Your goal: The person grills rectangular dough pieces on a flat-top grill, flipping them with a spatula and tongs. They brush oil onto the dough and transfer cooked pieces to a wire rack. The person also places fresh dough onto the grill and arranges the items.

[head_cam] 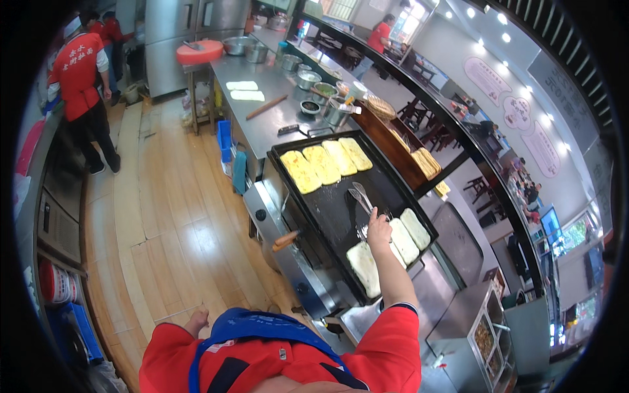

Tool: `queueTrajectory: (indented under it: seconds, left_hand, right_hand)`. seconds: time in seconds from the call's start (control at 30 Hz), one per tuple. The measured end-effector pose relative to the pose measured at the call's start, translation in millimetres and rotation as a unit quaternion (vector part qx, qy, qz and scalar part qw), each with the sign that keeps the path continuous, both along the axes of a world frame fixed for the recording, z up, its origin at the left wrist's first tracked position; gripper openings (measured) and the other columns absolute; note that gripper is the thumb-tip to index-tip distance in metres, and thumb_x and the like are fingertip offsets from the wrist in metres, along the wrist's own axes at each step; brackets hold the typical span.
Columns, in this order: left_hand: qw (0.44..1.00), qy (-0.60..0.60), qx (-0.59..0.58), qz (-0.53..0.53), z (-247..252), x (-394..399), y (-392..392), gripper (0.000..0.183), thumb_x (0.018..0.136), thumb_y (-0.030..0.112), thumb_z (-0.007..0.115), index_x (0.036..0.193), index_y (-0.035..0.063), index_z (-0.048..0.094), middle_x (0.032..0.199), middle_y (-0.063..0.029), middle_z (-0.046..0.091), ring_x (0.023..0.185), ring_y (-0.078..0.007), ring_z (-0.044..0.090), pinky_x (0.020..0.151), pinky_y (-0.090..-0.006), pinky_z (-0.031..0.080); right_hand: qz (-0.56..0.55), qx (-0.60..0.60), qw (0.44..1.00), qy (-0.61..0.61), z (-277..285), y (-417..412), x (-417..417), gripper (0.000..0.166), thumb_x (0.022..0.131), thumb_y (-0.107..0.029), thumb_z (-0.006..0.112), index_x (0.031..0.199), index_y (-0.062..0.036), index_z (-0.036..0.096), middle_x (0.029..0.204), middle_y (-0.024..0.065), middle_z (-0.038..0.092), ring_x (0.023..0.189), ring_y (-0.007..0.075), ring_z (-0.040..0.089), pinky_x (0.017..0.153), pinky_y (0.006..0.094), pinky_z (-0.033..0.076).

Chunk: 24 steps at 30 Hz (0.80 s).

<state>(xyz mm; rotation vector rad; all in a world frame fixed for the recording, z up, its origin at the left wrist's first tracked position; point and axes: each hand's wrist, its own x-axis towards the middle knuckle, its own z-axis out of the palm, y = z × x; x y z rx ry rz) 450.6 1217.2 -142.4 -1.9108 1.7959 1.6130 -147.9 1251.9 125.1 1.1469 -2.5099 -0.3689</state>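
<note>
My right hand (379, 230) is closed on a pair of metal tongs (362, 195), held over the near half of a black rectangular griddle (324, 211). Several pale flatbreads (364, 269) lie around and partly under my right forearm at the griddle's near end. Several yellower flatbreads (300, 172) lie side by side at its far end. Bare, oily metal shows between the two groups. My left hand (199, 317) hangs low beside my blue apron, away from the griddle; its fingers look curled, and I see nothing in it.
Beyond the griddle, a steel counter (236, 69) holds a rolling pin (267, 107), two dough pieces (247, 95) and several metal bowls (308, 78). A wooden handle (286, 239) juts out at the griddle's left. A co-worker (83, 83) stands far left. Food trays (486, 344) are at lower right.
</note>
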Motion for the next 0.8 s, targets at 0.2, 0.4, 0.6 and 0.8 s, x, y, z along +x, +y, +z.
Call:
queueTrajectory:
  seconds: [0.2, 0.4, 0.6, 0.8]
  left_hand:
    - [0.994, -0.085, 0.053, 0.033, 38.3, 12.8, 28.7, 0.054, 0.084, 0.039, 0.033, 0.069, -0.0076, 0.057, 0.064, -0.0199, 0.059, 0.06, -0.0263, 0.06, 0.061, -0.0352, 0.045]
    - [0.993, -0.112, -0.017, -0.037, -5.2, -3.5, 38.7, 0.049, 0.083, 0.036, 0.036, 0.077, -0.0089, 0.056, 0.077, -0.027, 0.057, 0.078, -0.0339, 0.057, 0.07, -0.0383, 0.043]
    - [0.996, -0.064, -0.042, -0.036, 36.6, -63.6, 24.0, 0.047, 0.083, 0.035, 0.038, 0.085, -0.0096, 0.053, 0.079, -0.0246, 0.057, 0.072, -0.0321, 0.059, 0.065, -0.0384, 0.046]
    - [0.995, 0.001, 0.035, 0.091, 2.9, -76.2, 12.7, 0.049, 0.084, 0.038, 0.038, 0.09, -0.0089, 0.051, 0.078, -0.0206, 0.059, 0.063, -0.0251, 0.061, 0.057, -0.0325, 0.048]
  right_hand:
    - [0.036, -0.068, 0.997, 0.015, -14.7, -66.0, -16.3, 0.039, 0.08, -0.014, 0.042, 0.12, -0.0109, 0.041, 0.076, 0.0065, 0.05, 0.063, 0.0201, 0.058, 0.05, 0.0313, 0.047]
    - [0.053, -0.146, 0.971, -0.183, -14.7, -97.8, -60.5, 0.038, 0.08, -0.012, 0.039, 0.117, -0.0123, 0.045, 0.083, 0.0137, 0.057, 0.074, 0.0222, 0.059, 0.063, 0.0326, 0.047]
    - [-0.008, -0.258, 0.656, -0.709, 21.5, -75.0, -106.9, 0.02, 0.08, -0.009, 0.047, 0.099, -0.0064, 0.049, 0.058, 0.002, 0.051, 0.04, 0.0071, 0.042, 0.034, 0.0215, 0.034]
    - [0.061, -0.117, 0.985, -0.111, 29.2, -31.6, -129.9, 0.028, 0.077, -0.009, 0.047, 0.105, -0.0093, 0.051, 0.065, 0.0062, 0.054, 0.055, 0.016, 0.055, 0.046, 0.0278, 0.043]
